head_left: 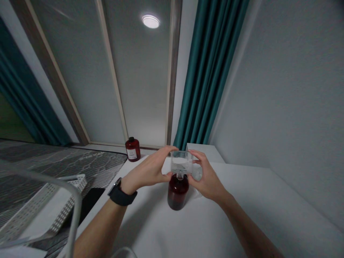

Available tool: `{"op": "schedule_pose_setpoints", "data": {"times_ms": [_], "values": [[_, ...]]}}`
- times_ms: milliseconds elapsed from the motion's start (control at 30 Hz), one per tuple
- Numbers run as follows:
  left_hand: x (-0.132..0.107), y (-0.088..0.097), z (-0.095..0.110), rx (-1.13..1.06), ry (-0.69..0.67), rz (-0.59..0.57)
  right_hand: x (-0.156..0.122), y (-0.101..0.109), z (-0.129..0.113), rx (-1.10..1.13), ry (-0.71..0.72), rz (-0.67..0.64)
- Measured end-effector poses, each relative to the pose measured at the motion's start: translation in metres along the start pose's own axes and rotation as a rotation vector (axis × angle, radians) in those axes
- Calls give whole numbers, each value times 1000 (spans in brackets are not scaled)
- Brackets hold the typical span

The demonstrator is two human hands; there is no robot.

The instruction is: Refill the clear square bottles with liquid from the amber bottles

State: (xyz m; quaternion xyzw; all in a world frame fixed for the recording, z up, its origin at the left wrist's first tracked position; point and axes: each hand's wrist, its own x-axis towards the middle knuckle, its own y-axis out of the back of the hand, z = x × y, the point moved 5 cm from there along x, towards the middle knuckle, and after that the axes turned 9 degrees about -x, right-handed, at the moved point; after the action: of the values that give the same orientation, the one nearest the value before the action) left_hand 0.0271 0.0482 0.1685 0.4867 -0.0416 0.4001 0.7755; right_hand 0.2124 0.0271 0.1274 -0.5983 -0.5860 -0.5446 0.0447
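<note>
A clear glass container (182,162) is held between both hands, just above the open neck of a dark red-brown bottle (176,197) standing on the white table. My left hand (152,166), with a black watch on its wrist, grips the container's left side between thumb and fingers. On the opposite side, my right hand (206,179) grips it the same way. Whether the container touches the bottle's neck I cannot tell. Partly hidden behind my right hand is another clear object (197,172).
A second red-brown bottle (132,149) with a black cap and white label stands at the table's far left corner. Left of the table are a white perforated basket (68,200) and a pale curved tube (76,215). A clear rim (125,251) shows at the bottom edge.
</note>
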Motion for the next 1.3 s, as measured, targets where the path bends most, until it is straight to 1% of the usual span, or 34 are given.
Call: {"op": "schedule_pose_setpoints", "data": {"times_ms": [200,333,567,867,1100,1300], "values": [[0,-1,3,9,-11,-6,-1,0,-2,-20,35,4],[0,0,8,15,-36,-6,-2,1,-4,-37,70,12],[0,1,13,19,-90,7,-4,1,-2,-54,90,23],[-1,0,13,24,-97,-2,-5,1,-2,-78,102,30],[0,-2,16,18,-95,-34,-6,2,-3,-111,156,49],[0,-1,15,6,-96,-24,-6,2,-4,-174,184,31]]}}
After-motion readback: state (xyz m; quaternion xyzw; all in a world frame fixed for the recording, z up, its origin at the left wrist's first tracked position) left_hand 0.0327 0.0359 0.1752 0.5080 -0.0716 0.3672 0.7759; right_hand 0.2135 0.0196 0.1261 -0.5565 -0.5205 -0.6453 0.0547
